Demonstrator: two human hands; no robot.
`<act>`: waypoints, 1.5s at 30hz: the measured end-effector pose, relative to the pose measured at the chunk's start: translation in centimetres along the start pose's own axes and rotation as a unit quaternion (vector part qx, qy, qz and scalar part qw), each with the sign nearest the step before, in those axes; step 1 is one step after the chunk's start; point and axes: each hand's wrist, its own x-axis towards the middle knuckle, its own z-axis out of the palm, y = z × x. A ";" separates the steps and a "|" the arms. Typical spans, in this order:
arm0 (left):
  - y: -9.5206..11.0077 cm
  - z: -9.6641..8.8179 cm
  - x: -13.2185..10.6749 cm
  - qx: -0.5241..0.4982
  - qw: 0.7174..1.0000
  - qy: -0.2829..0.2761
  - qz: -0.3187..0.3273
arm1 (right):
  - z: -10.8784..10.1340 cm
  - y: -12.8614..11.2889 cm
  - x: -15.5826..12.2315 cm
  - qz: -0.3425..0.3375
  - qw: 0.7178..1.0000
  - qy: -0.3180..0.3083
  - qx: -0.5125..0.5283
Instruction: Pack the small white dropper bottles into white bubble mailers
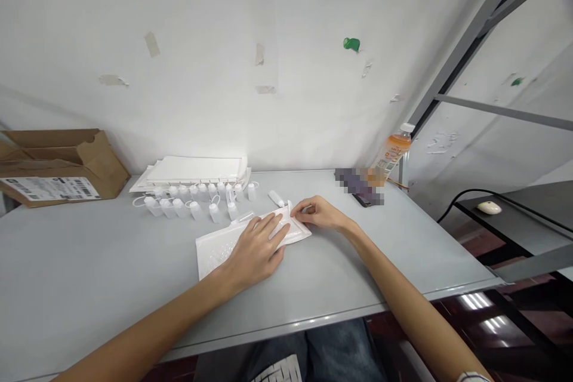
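A white padded envelope [209,253] lies slightly slanted on the grey table in front of me. My left hand [256,250] rests flat across it with the fingers spread. At the envelope's right end, my right hand [320,213] has thumb and fingers pinched on the edge by the flap; the fingertips are partly hidden. One small white plastic bottle [275,197] lies on its side just behind that end. Several more small bottles [196,210] with looped caps stand in rows behind the envelope, to the left.
A stack of white envelopes [201,168] lies against the wall. An opened cardboard box [105,164] stands at the far left. Toward the right back are a phone [364,197], partly blurred, and an orange drink bottle [396,146]. A metal frame [465,48] rises beyond the table's right end.
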 end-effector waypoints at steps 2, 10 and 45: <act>-0.2 -0.4 0.2 0.003 1.000 0.027 0.012 | -0.3 -0.3 -0.3 -0.022 0.999 -0.020 -0.019; -0.7 -1.5 0.3 -0.023 0.999 0.045 0.008 | -0.2 -1.0 -0.6 -0.025 0.999 -0.028 -0.027; 0.6 -3.0 1.0 -0.111 0.945 0.308 -0.026 | 2.7 -2.3 0.0 0.076 0.978 -0.089 0.173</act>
